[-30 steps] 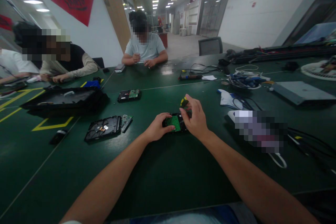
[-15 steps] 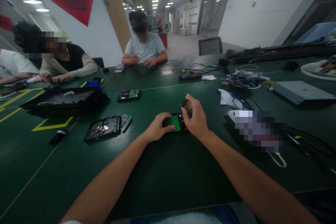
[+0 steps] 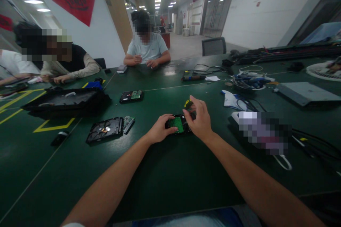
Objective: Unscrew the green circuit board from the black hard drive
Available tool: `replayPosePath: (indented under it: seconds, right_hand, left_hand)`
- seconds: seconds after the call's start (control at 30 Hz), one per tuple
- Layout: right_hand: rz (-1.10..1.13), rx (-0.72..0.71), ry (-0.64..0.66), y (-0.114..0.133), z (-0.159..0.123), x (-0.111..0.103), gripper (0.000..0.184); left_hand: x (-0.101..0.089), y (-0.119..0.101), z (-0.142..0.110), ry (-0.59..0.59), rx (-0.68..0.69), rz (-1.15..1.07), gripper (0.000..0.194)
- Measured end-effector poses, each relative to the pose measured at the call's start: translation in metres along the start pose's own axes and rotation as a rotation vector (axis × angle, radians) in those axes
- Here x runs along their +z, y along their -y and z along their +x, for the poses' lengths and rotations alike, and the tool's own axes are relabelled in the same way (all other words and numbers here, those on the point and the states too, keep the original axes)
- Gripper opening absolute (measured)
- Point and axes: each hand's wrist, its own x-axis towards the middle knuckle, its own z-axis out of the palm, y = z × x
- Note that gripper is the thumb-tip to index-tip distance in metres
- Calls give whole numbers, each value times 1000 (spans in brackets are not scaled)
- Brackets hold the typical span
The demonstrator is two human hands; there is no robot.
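A hard drive (image 3: pixel 177 125) with a green circuit board facing up lies on the dark green table in front of me. My left hand (image 3: pixel 161 128) grips its left end, the fingers at the far edge and the thumb over the board's near side. My right hand (image 3: pixel 198 118) is over the drive's right end, closed around a screwdriver (image 3: pixel 188 104) with a black and yellow handle. The screwdriver stands roughly upright. Its tip is hidden by the fingers, so contact with the drive cannot be made out.
Left of my hands lie another hard drive (image 3: pixel 105 130), a loose circuit board (image 3: pixel 129 125) and a further drive (image 3: pixel 131 96). A black tray (image 3: pixel 66 100) sits farther left. At right are a metal box (image 3: pixel 306 93) and bundled cables (image 3: pixel 249 79). A person (image 3: pixel 147 48) sits opposite.
The screwdriver handle has turned between my right fingers, its yellow part showing differently. My left hand and the hard drive have stayed in place.
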Motion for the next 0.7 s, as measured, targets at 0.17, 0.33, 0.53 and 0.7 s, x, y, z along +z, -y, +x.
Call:
replayPosePath:
  seconds: [0.17, 0.33, 0.53, 0.7]
  right_hand:
    - [-4, -9, 0, 0, 0, 1, 61]
    - [-1, 10, 5, 0, -1, 0, 61]
    - [-3, 13, 32, 1, 0, -1, 60]
    - [-13, 9, 27, 1, 0, -1, 59]
  left_hand:
    - [0, -1, 0, 2, -3, -2, 49]
    - [0, -1, 0, 1, -6, 1, 49]
    - [0, 0, 0, -3, -2, -7, 49]
    - [0, -1, 0, 1, -2, 5, 49]
